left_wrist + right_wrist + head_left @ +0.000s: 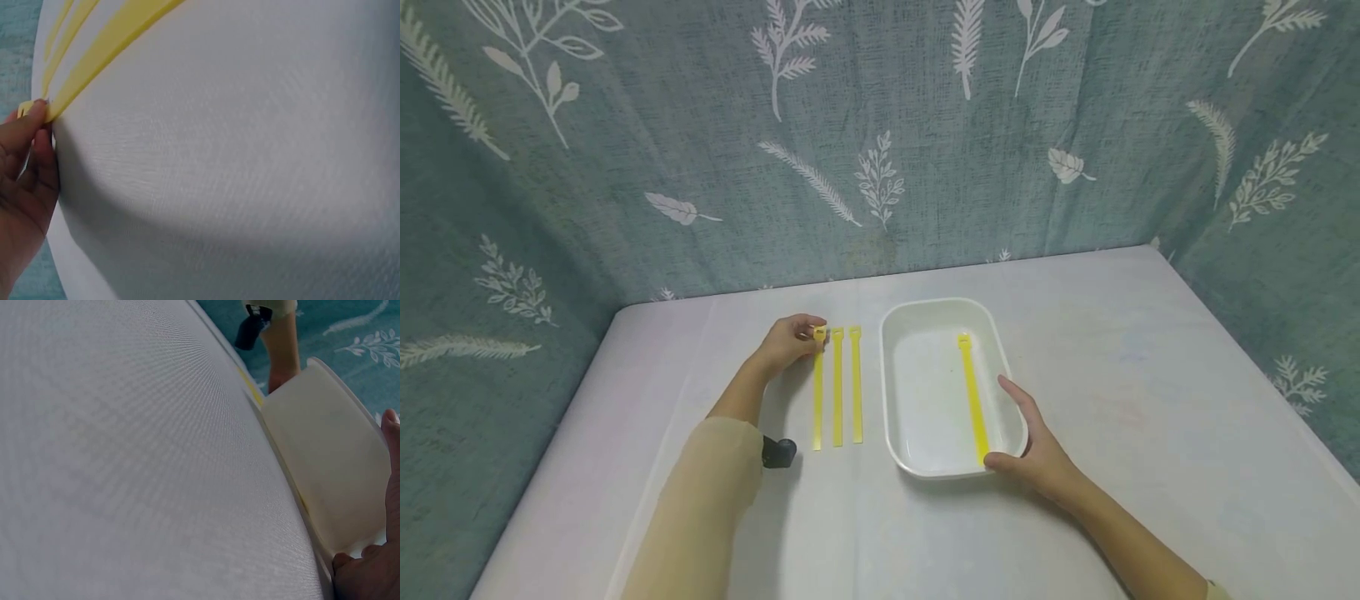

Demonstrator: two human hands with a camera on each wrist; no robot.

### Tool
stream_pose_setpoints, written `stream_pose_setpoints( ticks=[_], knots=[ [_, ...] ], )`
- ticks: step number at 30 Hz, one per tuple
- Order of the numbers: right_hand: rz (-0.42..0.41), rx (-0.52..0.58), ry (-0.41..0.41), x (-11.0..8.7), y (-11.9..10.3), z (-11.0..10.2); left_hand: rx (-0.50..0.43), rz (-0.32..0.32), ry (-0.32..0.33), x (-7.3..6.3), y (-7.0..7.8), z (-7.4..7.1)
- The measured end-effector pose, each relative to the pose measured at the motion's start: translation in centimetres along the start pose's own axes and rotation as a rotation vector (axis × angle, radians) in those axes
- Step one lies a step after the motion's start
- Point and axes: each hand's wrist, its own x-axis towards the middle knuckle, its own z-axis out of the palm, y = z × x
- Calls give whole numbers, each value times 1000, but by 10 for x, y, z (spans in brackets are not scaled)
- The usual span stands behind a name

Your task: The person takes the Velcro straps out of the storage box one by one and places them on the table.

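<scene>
My left hand [790, 340] pinches the slotted head of the leftmost yellow strap [817, 400] between thumb and fingers. In the left wrist view that strap [106, 50] runs from the fingertips up along the table. Two matching straps, a middle one [838, 392] and a right one [856, 387], lie parallel beside it. A white plastic tub [891, 417] stands to their right with another yellow strap [973, 396] lying lengthwise inside. My right hand [1041, 454] grips the tub's near right corner, thumb at the front rim and fingers along the right side.
A pale cloth covers the table [1135, 358]. Behind it and at both sides hangs a teal curtain [715, 167] with white leaf prints. A black wrist-worn device [778, 452] sticks out from the left sleeve, near the straps' lower ends.
</scene>
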Motion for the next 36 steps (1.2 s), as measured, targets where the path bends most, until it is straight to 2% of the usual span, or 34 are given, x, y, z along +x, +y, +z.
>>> stream_pose_setpoints(
  ticks=[6,16,23,31,36],
  knots=[
    [-6,32,-14,0,1,-1,66,-7,14,3,-3,1],
    [-7,17,-11,0,0,-3,121,34,36,2,-4,0],
    [-1,24,-22,-1,-1,-1,27,-21,34,-6,1,-7],
    [-11,19,-8,-1,1,0,-2,1,18,-10,17,-21],
    [-5,34,-12,0,2,0,-62,25,-46,-13,36,-26]
  ],
)
